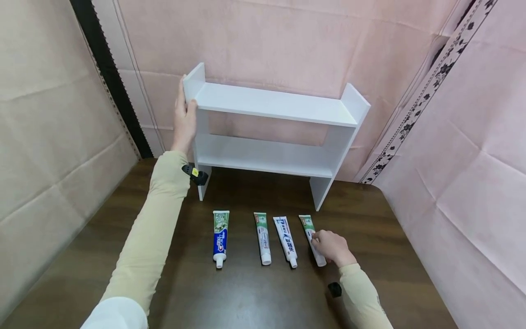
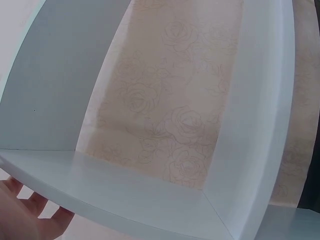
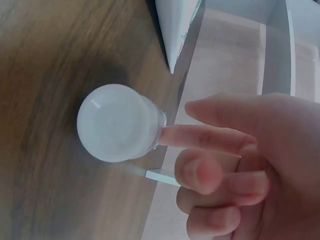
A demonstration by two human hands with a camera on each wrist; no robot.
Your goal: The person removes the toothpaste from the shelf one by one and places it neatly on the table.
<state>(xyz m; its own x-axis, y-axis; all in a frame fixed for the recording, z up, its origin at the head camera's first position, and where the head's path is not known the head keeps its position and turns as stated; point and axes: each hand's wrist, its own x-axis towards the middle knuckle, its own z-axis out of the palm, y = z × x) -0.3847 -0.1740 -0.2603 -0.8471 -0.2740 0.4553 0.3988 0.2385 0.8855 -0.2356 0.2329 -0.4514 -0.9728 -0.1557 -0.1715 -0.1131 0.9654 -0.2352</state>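
Note:
My left hand (image 1: 185, 121) grips the left side panel of a white two-tier shelf (image 1: 267, 155), its thumb at the front edge. In the left wrist view, that hand's fingers (image 2: 35, 205) lie against the panel's outer face. Over the rightmost toothpaste tube (image 1: 309, 233), green and white, is my right hand (image 1: 332, 246). Its index fingertip touches the tube just behind the white cap (image 3: 112, 122); the thumb stands apart from it and the other fingers are curled.
Left of that tube lie a blue-lettered white toothpaste tube (image 1: 285, 237), a green-and-white one (image 1: 263, 237), and a blue-and-green Crest tube (image 1: 220, 235), caps toward me. The brown table (image 1: 230, 301) meets pale cloth walls (image 1: 279, 41) behind the shelf and at both sides.

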